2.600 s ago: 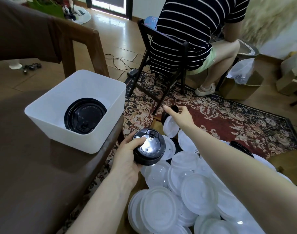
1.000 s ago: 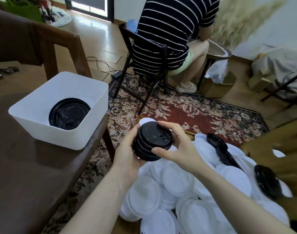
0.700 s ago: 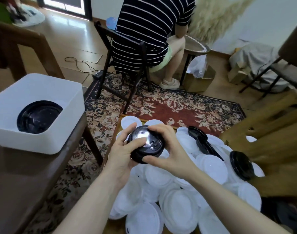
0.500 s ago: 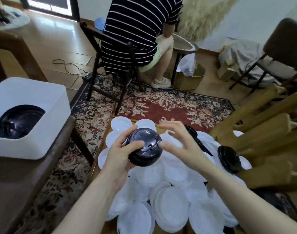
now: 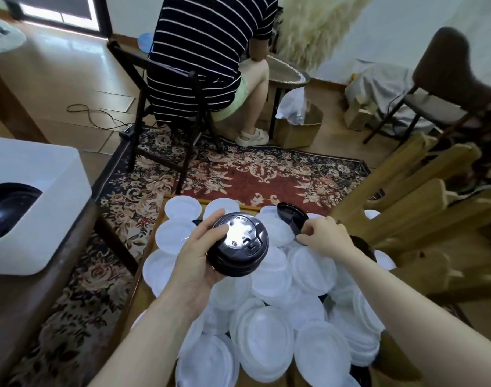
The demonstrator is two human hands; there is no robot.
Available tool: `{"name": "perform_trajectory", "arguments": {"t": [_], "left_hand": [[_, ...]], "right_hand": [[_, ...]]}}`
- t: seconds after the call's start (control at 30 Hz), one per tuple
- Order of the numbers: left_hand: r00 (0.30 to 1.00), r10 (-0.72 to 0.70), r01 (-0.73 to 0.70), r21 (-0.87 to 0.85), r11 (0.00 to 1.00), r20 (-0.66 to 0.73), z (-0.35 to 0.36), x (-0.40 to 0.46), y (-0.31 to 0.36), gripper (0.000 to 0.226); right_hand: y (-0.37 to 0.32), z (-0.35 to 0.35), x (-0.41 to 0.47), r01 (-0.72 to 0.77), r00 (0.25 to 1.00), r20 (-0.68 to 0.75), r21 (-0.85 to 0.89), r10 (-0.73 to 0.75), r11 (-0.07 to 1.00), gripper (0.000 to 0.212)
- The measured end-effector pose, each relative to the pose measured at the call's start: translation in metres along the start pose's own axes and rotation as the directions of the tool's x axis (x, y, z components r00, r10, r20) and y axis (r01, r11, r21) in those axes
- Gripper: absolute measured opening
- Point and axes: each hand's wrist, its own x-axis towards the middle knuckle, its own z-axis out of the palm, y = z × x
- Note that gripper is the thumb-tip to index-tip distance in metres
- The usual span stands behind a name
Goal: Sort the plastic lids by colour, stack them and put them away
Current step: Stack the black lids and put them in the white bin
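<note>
My left hand (image 5: 195, 263) grips a short stack of black lids (image 5: 238, 244) above a heap of several white lids (image 5: 266, 325) on a wooden tray. To the right, my right hand (image 5: 326, 237) pinches the edge of a loose black lid (image 5: 290, 217) lying at the far side of the heap. A white bin (image 5: 40, 174) on the brown table at the left holds more black lids (image 5: 7, 208).
A person in a striped top sits on a dark chair (image 5: 166, 107) on the patterned rug (image 5: 252, 174) beyond the tray. Wooden slats (image 5: 423, 196) stand at the right. A cardboard box (image 5: 298, 127) and another chair (image 5: 456, 88) are farther back.
My right hand left the black stack and moved right to the loose black lid. The view has swung right, so the white bin slid towards the left edge.
</note>
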Motion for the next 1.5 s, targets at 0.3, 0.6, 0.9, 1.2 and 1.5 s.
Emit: {"name": "perform_trajectory", "arguments": {"t": [0.3,0.6,0.9,1.2,1.5], "left_hand": [[1.000,-0.023,0.022,0.028,0.999,0.006,0.005,-0.004,-0.006,0.031],[0.998,-0.021,0.020,0.020,1.000,0.059,0.027,-0.017,-0.022,0.028],[0.992,-0.040,0.025,0.116,0.993,0.122,0.033,-0.024,-0.031,0.035],[0.980,-0.014,-0.028,0.210,0.977,0.197,0.029,-0.023,-0.042,0.052],[0.992,0.001,-0.028,0.202,0.979,0.130,0.022,-0.018,-0.034,0.041]], "right_hand": [[0.006,-0.040,-0.054,0.085,0.987,-0.147,0.822,0.065,0.563,0.020],[-0.021,-0.029,-0.128,-0.330,0.942,0.298,0.911,-0.158,-0.247,0.023],[-0.020,-0.013,-0.143,-0.248,0.967,0.250,0.968,0.047,-0.045,0.048],[-0.033,-0.009,-0.151,-0.187,0.970,0.143,0.957,0.199,0.223,0.034],[0.054,-0.030,-0.092,0.186,0.939,-0.323,0.179,-0.121,0.966,0.046]]}}
